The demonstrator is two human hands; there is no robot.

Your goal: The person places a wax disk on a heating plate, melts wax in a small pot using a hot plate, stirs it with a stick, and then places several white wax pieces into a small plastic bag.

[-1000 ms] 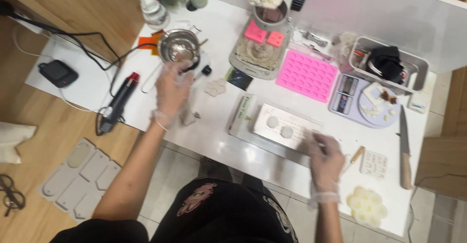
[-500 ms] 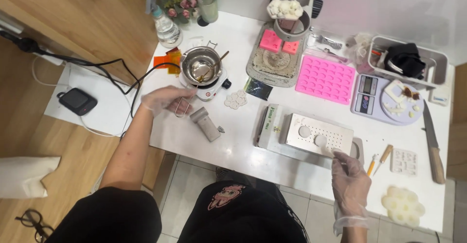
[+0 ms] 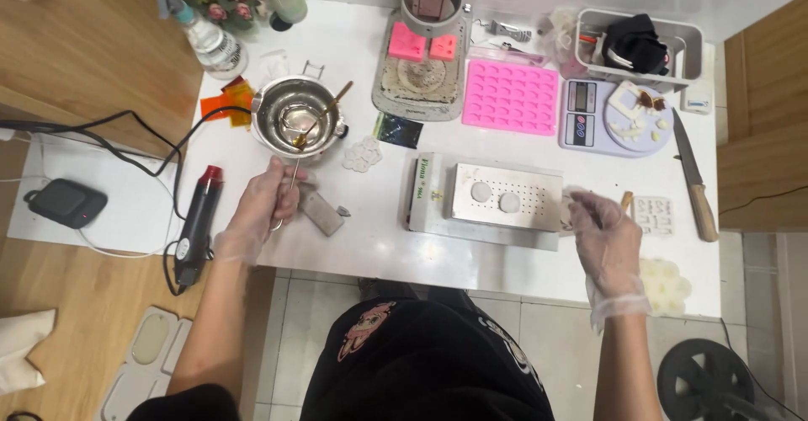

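My gloved left hand [image 3: 268,202] grips the thin wire handle of a steel melting pot [image 3: 296,116] that sits on the white table [image 3: 370,236]. A small spoon rests in the pot with amber liquid. My gloved right hand [image 3: 599,227] hovers at the right end of a perforated metal block [image 3: 509,198] bearing two white discs, fingers curled around a small thin object I cannot make out. A grey rectangular piece [image 3: 322,210] lies just right of my left hand.
A heat gun [image 3: 198,215] lies at the table's left edge. A pink silicone mould [image 3: 509,97], a scale [image 3: 610,118], a knife [image 3: 694,177], a white bin [image 3: 640,46], a spray bottle [image 3: 210,38] and white wax flowers [image 3: 665,286] surround the work area.
My left hand has dropped from the pot's rim to its wire handle near the table edge. My right hand moved up beside the metal block. The camera shifted.
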